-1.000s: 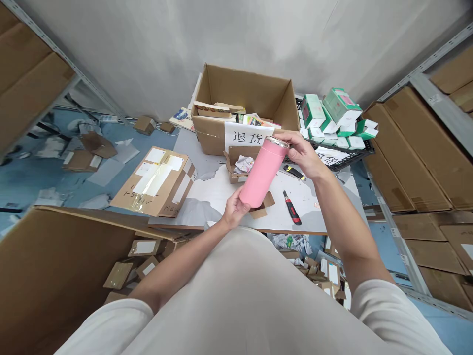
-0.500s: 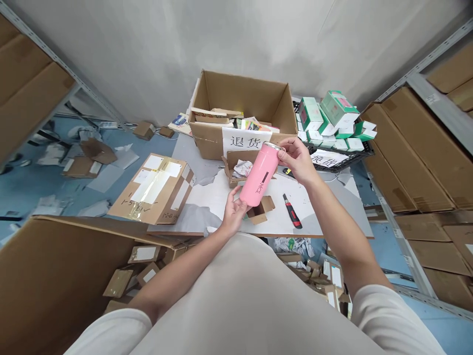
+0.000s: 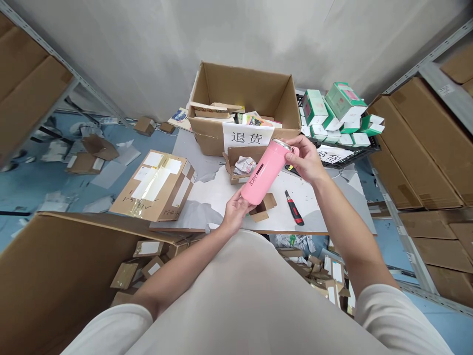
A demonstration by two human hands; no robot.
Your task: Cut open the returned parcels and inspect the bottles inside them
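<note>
Going biggest to smallest, clock centred on the bottle, 12 toward the wall. Work table [image 3: 314, 197] spreads below everything, cluttered round the edges, so the middle seems left for handling. Big open carton [image 3: 209, 140] at 12, mouth up, papers and booklets inside; white sign [image 3: 236, 138] on its front wall, facing the person, likely so it reads easily. Black crate [image 3: 360, 154] at 2, heaped with green-white boxes [image 3: 315, 107], probably a pile kept within reach. Taped carton [image 3: 157, 183] at 9, labels up, set aside toward the table's left edge.

Pink bottle [image 3: 261, 177] is in the air above the table, tilted, cap end toward 1, base toward 7; dark lettering faces up, presumably angled for viewing. Small open box [image 3: 237, 176] at 10, crumpled paper inside. Left hand [image 3: 235, 211] at 7, closed round the base, apparently bearing weight. Right hand [image 3: 306, 157] at 2, thumb and fingers pinching near the silver cap [image 3: 282, 144], likely steadying or turning it. Second small box [image 3: 263, 215] at 6, flaps open, partly hidden by the bottle. Red-black cutter [image 3: 294, 209] at 5, lying loose, handy for the right hand.
</note>
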